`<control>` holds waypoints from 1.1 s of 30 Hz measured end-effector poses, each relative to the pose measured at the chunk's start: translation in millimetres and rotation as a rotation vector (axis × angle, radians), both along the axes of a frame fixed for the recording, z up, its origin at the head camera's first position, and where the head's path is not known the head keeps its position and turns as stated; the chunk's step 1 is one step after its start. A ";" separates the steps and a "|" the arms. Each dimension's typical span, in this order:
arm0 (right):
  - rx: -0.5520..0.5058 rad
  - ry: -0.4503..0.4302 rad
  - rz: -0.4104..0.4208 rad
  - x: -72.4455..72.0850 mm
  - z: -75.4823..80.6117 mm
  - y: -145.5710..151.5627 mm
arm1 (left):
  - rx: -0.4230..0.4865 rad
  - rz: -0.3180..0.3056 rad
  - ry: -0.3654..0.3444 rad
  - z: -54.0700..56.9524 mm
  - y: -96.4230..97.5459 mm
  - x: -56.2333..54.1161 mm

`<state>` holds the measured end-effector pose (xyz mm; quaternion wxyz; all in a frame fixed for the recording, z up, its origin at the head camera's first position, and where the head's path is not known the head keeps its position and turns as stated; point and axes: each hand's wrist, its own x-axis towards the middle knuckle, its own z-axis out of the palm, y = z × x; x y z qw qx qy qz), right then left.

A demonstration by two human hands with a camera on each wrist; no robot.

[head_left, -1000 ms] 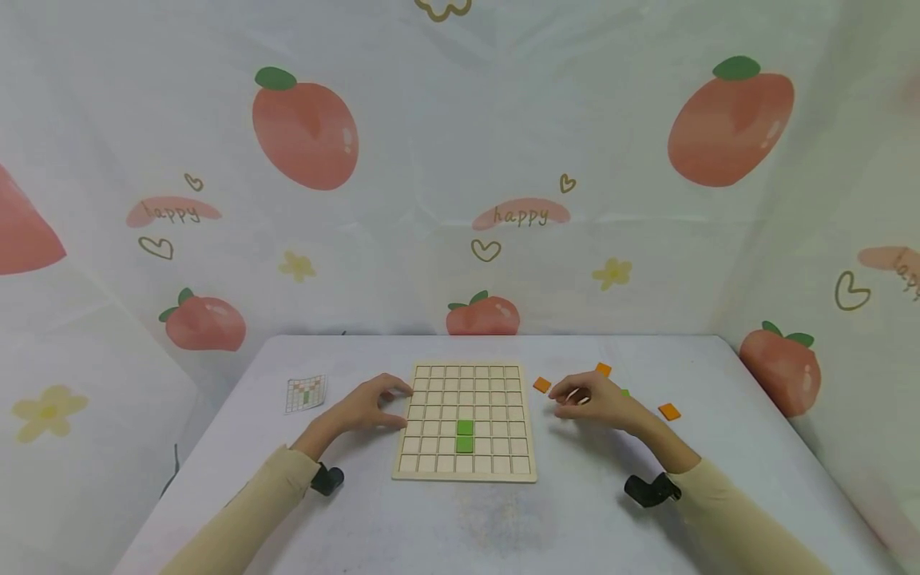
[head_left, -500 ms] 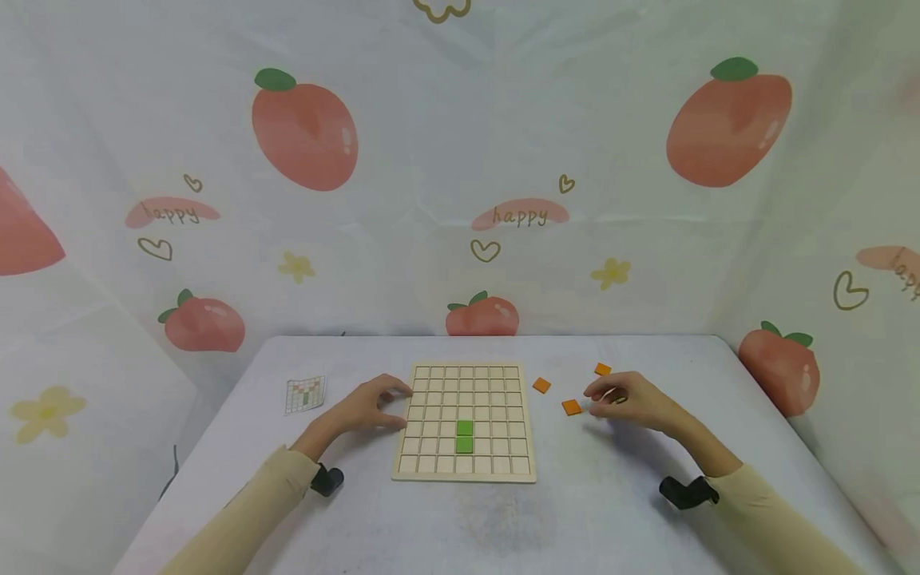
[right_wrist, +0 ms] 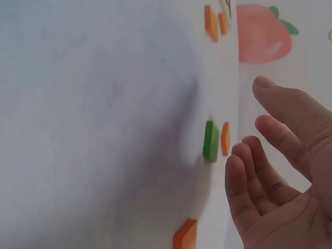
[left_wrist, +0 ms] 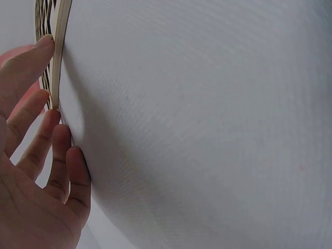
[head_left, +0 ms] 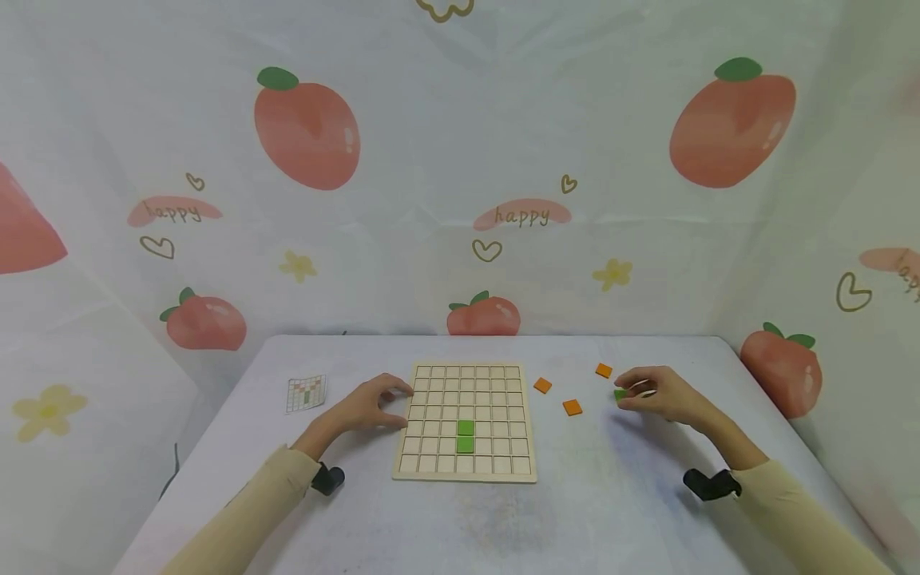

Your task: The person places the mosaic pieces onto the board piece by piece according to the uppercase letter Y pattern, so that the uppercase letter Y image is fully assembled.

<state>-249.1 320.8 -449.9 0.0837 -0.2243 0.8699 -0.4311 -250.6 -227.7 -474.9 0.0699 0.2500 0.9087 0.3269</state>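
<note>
A pale wooden grid board [head_left: 434, 398] lies on the table, with two green square tiles [head_left: 465, 436] in adjoining cells of one column. My left hand [head_left: 371, 402] rests at the board's left edge; in the left wrist view its thumb and fingertips touch the board's rim [left_wrist: 60, 52], fingers not wrapped round it. My right hand [head_left: 664, 393] hovers by a loose green tile [head_left: 620, 394], which it partly hides. In the right wrist view that green tile [right_wrist: 210, 141] lies on the table, apart from the spread thumb and fingers, which hold nothing.
Orange tiles lie right of the board: one near its edge [head_left: 542, 386], one closer to me [head_left: 572, 408], one farther back [head_left: 604, 370]. Another orange tile [right_wrist: 185, 236] shows in the right wrist view. A small printed grid card [head_left: 306, 394] lies at the left.
My right hand has moved rightward from beside the board to the loose green tile, uncovering an orange tile on the table. My left hand has stayed at the board's edge.
</note>
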 end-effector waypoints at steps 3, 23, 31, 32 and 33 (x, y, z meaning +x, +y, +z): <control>-0.005 -0.009 -0.010 -2.8 -3.0 2.8 | 0.004 0.002 0.000 -0.2 -0.3 0.1; 0.132 0.019 -0.058 -19.8 -20.0 7.4 | 0.002 0.027 -0.004 -1.5 0.9 -0.2; 0.141 0.009 -0.062 -20.7 -21.1 6.5 | 0.001 0.026 0.002 -1.5 1.0 -0.4; 0.135 0.012 -0.054 -21.1 -21.5 6.9 | 0.000 0.029 0.000 -1.3 1.1 -0.2; 0.128 0.017 -0.045 -21.3 -21.9 7.2 | -0.005 0.033 -0.001 -1.6 1.2 -0.4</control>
